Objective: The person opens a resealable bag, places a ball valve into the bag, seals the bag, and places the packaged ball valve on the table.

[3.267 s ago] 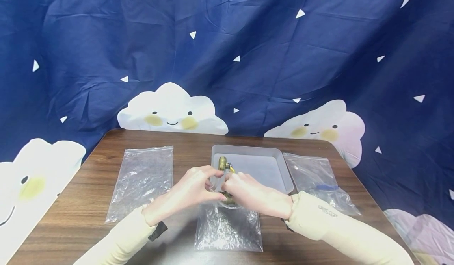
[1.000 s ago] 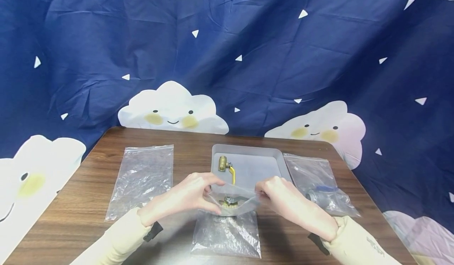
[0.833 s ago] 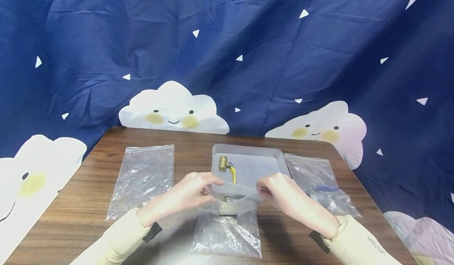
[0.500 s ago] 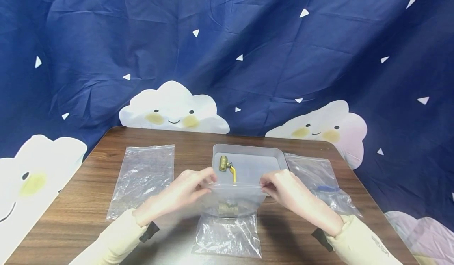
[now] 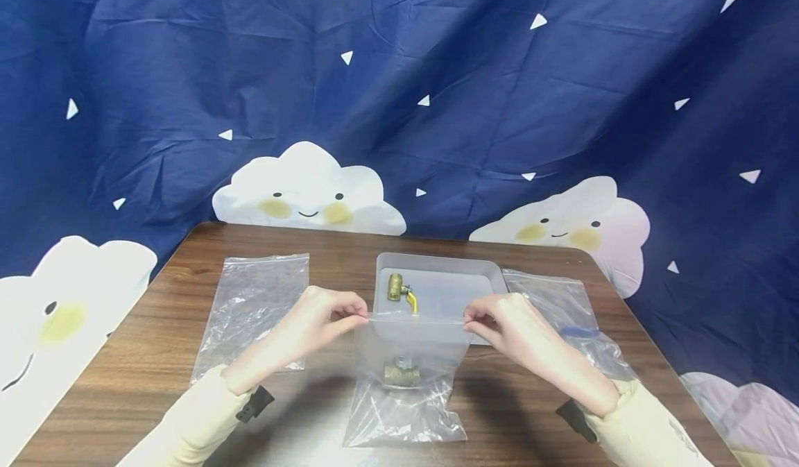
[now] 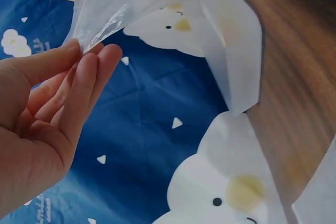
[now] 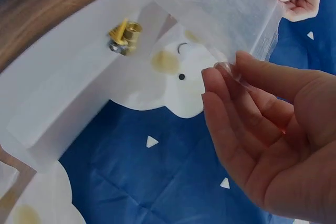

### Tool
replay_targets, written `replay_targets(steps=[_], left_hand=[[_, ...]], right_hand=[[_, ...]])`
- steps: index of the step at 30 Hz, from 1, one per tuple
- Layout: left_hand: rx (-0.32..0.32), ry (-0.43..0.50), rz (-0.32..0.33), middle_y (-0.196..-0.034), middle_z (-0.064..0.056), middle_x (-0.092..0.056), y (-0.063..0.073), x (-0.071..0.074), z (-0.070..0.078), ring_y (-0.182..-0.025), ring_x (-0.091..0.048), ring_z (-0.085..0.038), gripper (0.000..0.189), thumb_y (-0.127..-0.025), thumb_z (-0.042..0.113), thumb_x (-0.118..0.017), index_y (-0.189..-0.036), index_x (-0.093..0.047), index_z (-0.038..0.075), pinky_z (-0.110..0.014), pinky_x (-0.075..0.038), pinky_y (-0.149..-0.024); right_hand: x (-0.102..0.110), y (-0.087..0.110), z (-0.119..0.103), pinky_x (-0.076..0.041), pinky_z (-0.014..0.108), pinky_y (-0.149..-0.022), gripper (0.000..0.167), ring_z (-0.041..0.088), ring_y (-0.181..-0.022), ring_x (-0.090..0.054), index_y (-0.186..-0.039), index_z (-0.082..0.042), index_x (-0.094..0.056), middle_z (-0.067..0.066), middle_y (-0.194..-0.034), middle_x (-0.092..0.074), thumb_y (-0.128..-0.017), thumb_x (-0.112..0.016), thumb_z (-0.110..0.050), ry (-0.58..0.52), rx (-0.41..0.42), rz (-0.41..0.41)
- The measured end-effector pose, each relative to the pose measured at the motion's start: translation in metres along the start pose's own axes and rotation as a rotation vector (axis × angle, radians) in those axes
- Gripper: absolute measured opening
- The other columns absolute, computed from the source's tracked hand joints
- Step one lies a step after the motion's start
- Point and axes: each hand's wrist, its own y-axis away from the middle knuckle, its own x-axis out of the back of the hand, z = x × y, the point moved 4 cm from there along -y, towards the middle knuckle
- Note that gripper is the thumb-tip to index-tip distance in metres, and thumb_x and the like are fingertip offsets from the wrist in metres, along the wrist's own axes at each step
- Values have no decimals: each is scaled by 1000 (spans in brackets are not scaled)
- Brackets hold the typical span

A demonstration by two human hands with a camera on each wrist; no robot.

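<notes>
A clear zip bag [image 5: 415, 342] is stretched upright between both hands, its top edge drawn straight. My left hand [image 5: 324, 318] pinches the bag's left top corner between thumb and fingers, and my right hand [image 5: 508, 318] pinches the right one. Low inside the bag lies a brass ball valve [image 5: 401, 375], seen hazily through the plastic. Beyond the bag, a second brass valve with a yellow lever [image 5: 396, 288] lies in the left part of a grey tray [image 5: 440, 264]. The right wrist view shows that same yellow-levered valve [image 7: 126, 36] in the tray.
A flat clear zip bag [image 5: 256, 300] lies on the table [image 5: 156, 356] at the left. Another bag [image 5: 555, 304], with a blue-levered item [image 5: 577, 332] in it, lies to the right of the tray. Under the held bag is one more clear bag [image 5: 399, 422]. A blue cloud-print curtain [image 5: 399, 106] hangs behind.
The bag's mouth, gaping a second ago, is now pulled into a straight line. Both hands have risen slightly and hold its corners, and the valve inside shows below them.
</notes>
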Motion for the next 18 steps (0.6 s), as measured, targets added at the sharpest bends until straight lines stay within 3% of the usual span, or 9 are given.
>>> replay_targets(steps=[12, 18], left_hand=[[-14, -9, 126, -80, 4, -74, -2, 19, 15, -72, -67, -2, 7, -86, 11, -75, -87, -69, 13, -16, -56, -64], [-29, -47, 194, -79, 6, -73, -1, 28, 24, -70, -64, 0, 8, -86, 12, -75, -88, -67, 14, -16, -56, -64]], right_hand=[[28, -3, -11, -56, 16, -60, 15, 0, -66, -66, -84, -14, -72, -8, -76, -73, -77, -81, -5, -34, 81, 118], [39, -3, -14, -51, 11, -61, 18, -5, -66, -60, -81, -15, -70, -10, -74, -70, -74, -82, -5, -7, 109, 168]])
